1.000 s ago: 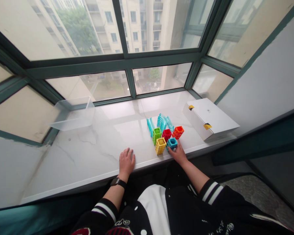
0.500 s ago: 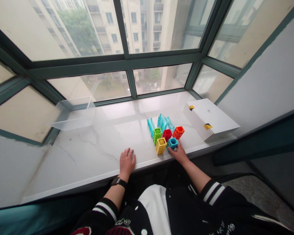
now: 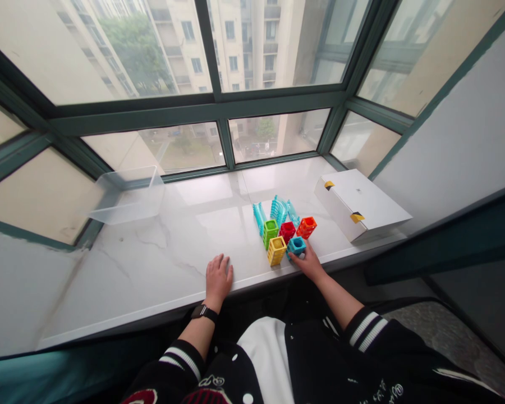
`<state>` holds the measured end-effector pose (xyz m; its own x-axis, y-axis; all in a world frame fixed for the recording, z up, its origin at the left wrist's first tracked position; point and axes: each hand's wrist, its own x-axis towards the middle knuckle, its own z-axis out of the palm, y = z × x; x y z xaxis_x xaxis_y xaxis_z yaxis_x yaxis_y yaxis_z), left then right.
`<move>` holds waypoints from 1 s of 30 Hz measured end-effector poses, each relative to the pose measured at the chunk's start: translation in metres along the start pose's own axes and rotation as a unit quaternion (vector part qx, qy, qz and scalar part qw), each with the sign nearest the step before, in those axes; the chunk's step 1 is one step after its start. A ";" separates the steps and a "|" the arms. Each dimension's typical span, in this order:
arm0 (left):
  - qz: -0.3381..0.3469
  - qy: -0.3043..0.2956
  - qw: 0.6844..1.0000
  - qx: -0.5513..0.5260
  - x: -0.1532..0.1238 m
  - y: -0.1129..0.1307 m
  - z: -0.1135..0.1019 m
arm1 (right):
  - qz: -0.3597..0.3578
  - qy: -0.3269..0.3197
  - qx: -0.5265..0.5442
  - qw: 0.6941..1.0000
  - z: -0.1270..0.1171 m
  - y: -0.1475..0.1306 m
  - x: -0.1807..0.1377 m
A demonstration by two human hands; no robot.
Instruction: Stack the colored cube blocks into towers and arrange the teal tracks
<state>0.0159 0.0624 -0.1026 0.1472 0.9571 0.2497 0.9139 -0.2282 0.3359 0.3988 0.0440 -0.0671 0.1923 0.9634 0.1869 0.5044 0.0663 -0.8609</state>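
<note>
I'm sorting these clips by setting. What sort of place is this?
Probably a flat, high up: a white marble bay-window sill with dark green window frames looking onto tall apartment blocks. The right hand grips a blue plastic lattice block; the left hand lies flat.

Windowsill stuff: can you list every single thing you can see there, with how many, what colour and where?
blue block: 1, blue, front right of the cluster, held by the right hand
yellow block: 1, yellow, front left of the cluster
green block: 1, green, behind the yellow one
red block: 1, red, middle of the back row
orange block: 1, orange, right end of the back row
curved track pieces: several, clear turquoise, behind the blocks
white box: 1, white with yellow-black tape, right end of the windowsill
plastic tub: 1, clear, left by the glass
watch: 1, black, left wrist
left hand: flat on the windowsill's front edge
right hand: gripping the blue block
</note>
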 end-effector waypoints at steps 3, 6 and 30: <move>0.001 0.001 1.000 0.001 0.000 0.000 0.000 | 0.004 -0.007 -0.002 1.000 0.000 -0.002 0.000; 0.003 0.002 1.000 0.007 0.000 0.001 0.001 | 0.001 -0.008 0.002 1.000 0.000 -0.002 0.000; 0.004 0.010 1.000 0.007 0.000 0.004 -0.002 | -0.048 0.061 -0.001 0.997 -0.044 -0.017 -0.007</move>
<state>0.0186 0.0608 -0.0993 0.1470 0.9512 0.2714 0.9175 -0.2337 0.3218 0.4261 0.0248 -0.0329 0.2448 0.9136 0.3247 0.5269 0.1558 -0.8355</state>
